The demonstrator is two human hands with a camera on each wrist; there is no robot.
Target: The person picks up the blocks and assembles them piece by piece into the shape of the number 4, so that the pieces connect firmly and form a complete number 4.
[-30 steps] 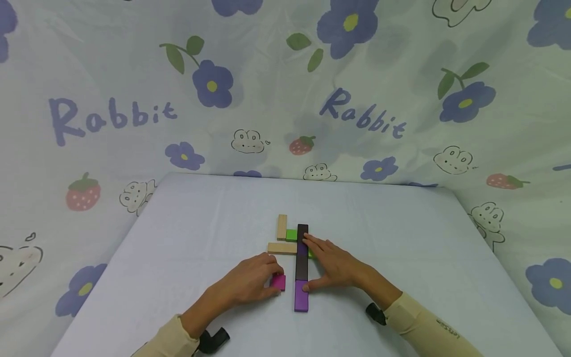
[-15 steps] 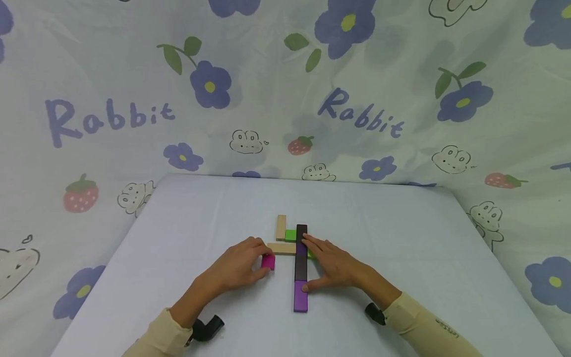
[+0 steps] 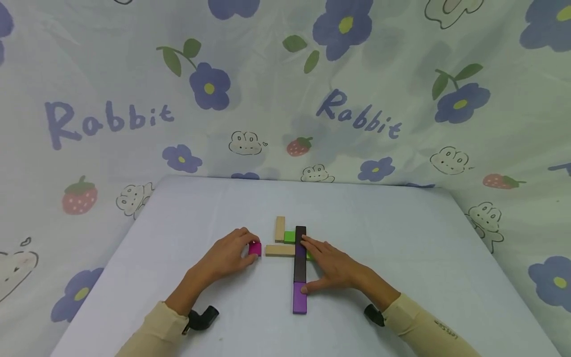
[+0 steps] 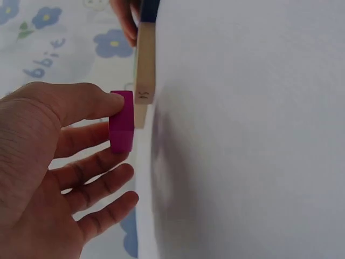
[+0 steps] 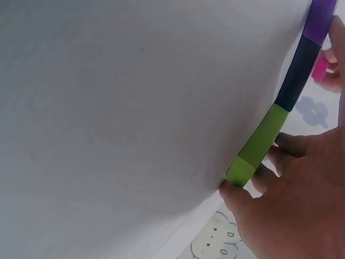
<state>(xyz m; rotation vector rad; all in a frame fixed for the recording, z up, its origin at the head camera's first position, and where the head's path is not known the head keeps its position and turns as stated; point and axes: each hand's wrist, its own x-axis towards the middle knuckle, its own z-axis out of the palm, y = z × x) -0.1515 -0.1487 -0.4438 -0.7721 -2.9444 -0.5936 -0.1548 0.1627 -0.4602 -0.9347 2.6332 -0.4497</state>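
Moved leftward and forward, the magenta block (image 3: 255,249), pinched in the left-hand grip (image 3: 226,255), seems light, rigid and smooth, best held by opposite edges.

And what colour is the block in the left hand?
The block is magenta, a deep pink; it shows best in the left wrist view.

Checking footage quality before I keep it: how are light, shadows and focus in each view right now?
Head: even, soft light, pink block clearly outlined; left wrist: broad, soft shadow on the white table, curtain slightly blurred; right wrist: dimmer, table darker toward the upper left, green block clear-edged.
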